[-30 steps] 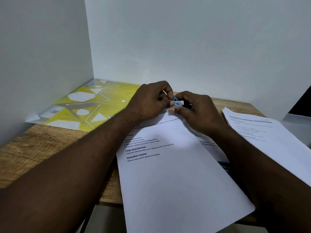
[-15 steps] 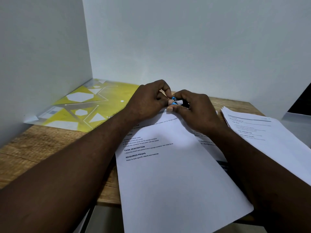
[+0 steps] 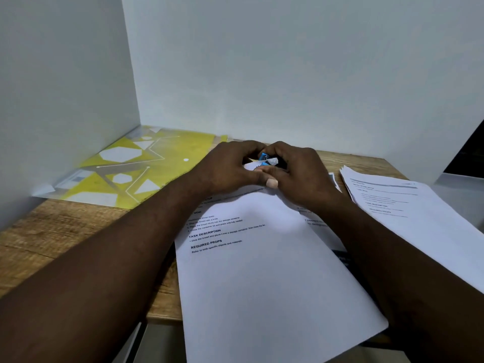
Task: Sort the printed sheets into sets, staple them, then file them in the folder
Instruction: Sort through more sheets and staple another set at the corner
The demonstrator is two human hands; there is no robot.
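A set of printed sheets (image 3: 264,271) lies in front of me, hanging over the near table edge. At its far top corner a small blue stapler (image 3: 264,158) sits on the paper corner, mostly hidden between my hands. My right hand (image 3: 296,174) curls around the stapler, thumb flat on the sheet. My left hand (image 3: 230,166) has its fingers curled at the same corner, pinching the sheets beside the stapler. A yellow patterned folder (image 3: 146,166) lies flat at the back left. A second stack of printed sheets (image 3: 408,213) lies to the right.
The wooden table (image 3: 65,231) stands in a corner of white walls at the left and back. A dark booklet edge (image 3: 340,258) shows under the sheets by my right forearm. A grey surface (image 3: 455,189) lies at the far right.
Both hands have closed in tighter over the stapler at the sheets' top corner; my right thumb now lies flatter on the paper. The sheets and folder have not moved.
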